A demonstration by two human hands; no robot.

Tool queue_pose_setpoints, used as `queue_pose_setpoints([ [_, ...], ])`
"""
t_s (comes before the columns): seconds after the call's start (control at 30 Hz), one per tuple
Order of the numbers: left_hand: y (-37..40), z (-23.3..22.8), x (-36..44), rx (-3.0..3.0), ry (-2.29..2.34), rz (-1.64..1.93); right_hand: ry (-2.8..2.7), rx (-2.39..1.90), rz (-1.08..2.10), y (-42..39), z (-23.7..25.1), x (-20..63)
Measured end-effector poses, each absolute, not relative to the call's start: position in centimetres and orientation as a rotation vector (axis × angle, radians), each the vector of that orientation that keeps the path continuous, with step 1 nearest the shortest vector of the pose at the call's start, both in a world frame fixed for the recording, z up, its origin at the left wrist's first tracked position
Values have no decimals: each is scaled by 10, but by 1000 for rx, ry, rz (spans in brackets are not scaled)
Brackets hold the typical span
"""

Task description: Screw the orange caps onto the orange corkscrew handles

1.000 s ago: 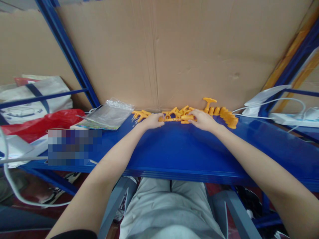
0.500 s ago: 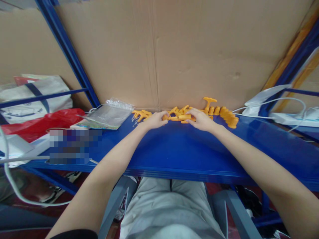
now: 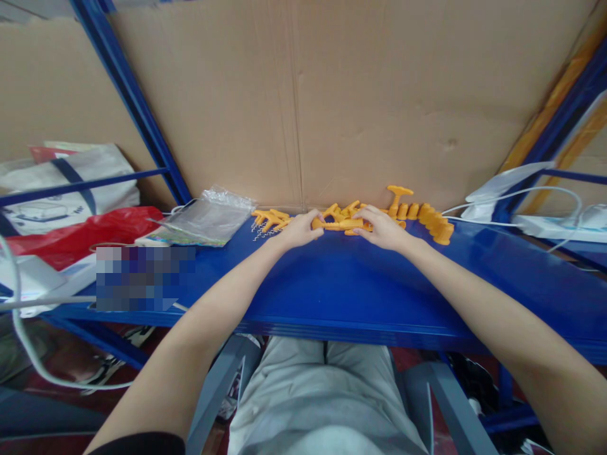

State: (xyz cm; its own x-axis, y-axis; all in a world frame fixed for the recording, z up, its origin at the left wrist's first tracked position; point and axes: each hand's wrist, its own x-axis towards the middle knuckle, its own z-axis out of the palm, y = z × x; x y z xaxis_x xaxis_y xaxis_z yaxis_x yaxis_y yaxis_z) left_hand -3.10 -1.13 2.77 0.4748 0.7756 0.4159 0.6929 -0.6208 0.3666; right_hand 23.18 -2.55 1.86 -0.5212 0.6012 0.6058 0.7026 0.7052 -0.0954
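Note:
Over the back of the blue table my left hand (image 3: 300, 231) is closed on a yellow corkscrew handle (image 3: 317, 223). My right hand (image 3: 382, 229) has its fingers curled round the end of a yellow plastic sleeve (image 3: 351, 224). Handle and sleeve lie in one line between the hands; the screw itself cannot be made out there. To the left are several yellow corkscrews (image 3: 271, 219) with bare metal spirals. More yellow pieces (image 3: 332, 210) lie just behind my hands. A row of yellow sleeves (image 3: 434, 222) runs to the right, near an upright T-shaped corkscrew (image 3: 398, 196).
A clear plastic bag (image 3: 213, 218) lies on the left of the blue table (image 3: 341, 291). Further left are a red bag (image 3: 90, 230) and a white tote bag (image 3: 99, 177). A cardboard panel (image 3: 303, 101) closes off the back. White cables (image 3: 512, 196) hang at the right.
Both hands stay almost in place. The handle in my left hand shows a little more plainly now, and the left hand has shifted slightly to the right.

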Motion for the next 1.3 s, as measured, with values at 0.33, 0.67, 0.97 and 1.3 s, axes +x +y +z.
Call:
queue_pose_setpoints([
  [0.33, -13, 28, -27, 2635, 1412, 925, -2084, -1035, 184, -19, 18, 234],
  [0.67, -14, 26, -27, 2646, 1398, 1005, -1819, -959, 771, -14, 16, 244],
  [0.97, -13, 23, -24, 2621, 1432, 1022, -1717, -1067, 905, -26, 19, 229],
  [1.3, -13, 24, -26, 2572, 1377, 1104, -1732, -973, 991, -30, 22, 232],
])
